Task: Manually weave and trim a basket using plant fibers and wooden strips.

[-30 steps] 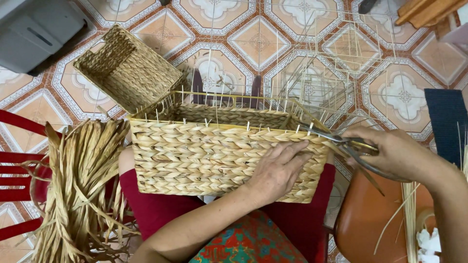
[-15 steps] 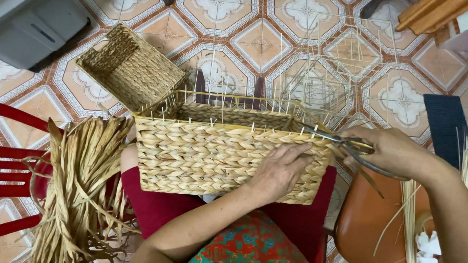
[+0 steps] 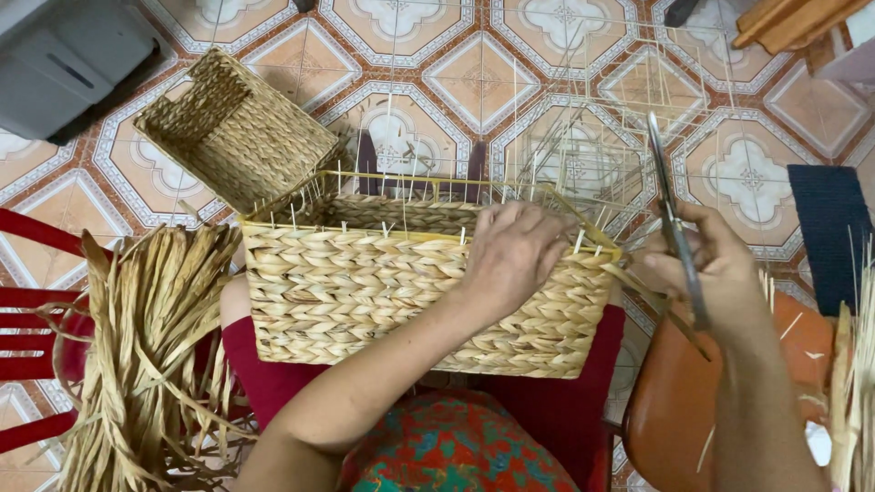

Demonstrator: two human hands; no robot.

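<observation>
Tan braided-weave basket [image 3: 401, 292] at centre, yellow wire rim, straw-coloured dried fibre bundle [image 3: 146, 355] at 8 o'clock, terracotta-and-white octagon-patterned floor tiles [image 3: 456, 73] at 12 o'clock, red chair [image 3: 27, 301] at 9 o'clock, steel-grey scissors [image 3: 674, 228] at 3 o'clock

Two bare forearms in view, no sleeves visible on either. Left hand [image 3: 512, 255] at approx centre of frame, forearm runs down toward 7 o'clock; fingers bare, no rings or watch seen. Right hand [image 3: 720, 269] at 3 o'clock, forearm drops to the bottom edge at 5 o'clock; wrist bare, no bracelet seen.

Clothing at 6 o'clock: dark red garment [image 3: 264, 383] over the lap, plain, no pattern; spreads from approx 7 o'clock to 5 o'clock. Middle bottom: patterned fabric [image 3: 451, 451], teal-green ground w/ red, orange and blue floral-type print. Cut of either piece can't tell.
</observation>
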